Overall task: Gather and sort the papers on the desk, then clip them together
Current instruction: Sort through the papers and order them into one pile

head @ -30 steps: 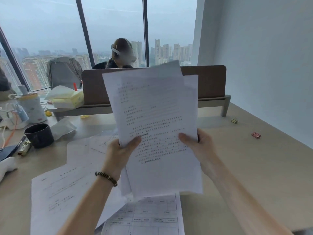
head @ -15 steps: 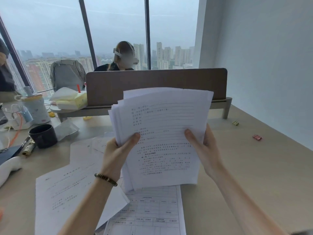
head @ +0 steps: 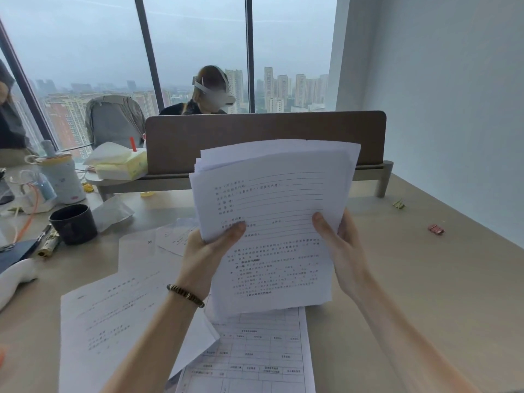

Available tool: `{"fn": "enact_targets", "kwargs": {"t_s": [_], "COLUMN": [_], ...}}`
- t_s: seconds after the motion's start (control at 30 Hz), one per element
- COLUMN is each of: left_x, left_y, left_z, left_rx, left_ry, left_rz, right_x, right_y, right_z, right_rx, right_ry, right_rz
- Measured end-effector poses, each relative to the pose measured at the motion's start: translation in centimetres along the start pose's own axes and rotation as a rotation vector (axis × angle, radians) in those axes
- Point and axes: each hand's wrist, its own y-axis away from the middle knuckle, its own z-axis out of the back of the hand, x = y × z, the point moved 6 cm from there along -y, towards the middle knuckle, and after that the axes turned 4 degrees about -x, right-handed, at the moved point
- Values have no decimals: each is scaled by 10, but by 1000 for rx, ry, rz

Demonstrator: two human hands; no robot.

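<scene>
Lowered and tipped back since a second ago, the stack (head: 272, 222) is pinched by both hands, left (head: 208, 258) and right (head: 344, 251); loose sheets (head: 113, 313) lie below-left on the desk (head: 425, 279), nearer the left.

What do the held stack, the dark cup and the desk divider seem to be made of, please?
Stack: thin white printed paper; the sheets flex and fan apart at the top edge between the left hand and right hand.
Cup: dark and matte, perhaps ceramic or plastic; the look leaves it open.
Divider: brown with a soft, dull surface, probably felt or fabric over a board.
</scene>
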Motion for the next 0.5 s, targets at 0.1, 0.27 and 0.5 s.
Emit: {"fn": "enact_targets", "kwargs": {"t_s": [0.1, 0.27, 0.5], "left_x": [12, 40, 19], "left_y": [2, 8, -5], "left_z": [4, 3, -2], "left_rx": [29, 120, 50], "left_ry": [-14, -197, -292], "left_rz": [32, 114, 18], "right_x": [-5, -41, -21], "right_y": [3, 12, -6], "right_z": [6, 8, 7], "right_rx": [-23, -17, -104], "right_ry": [12, 50, 165], "right_rz": [16, -74, -26]}}
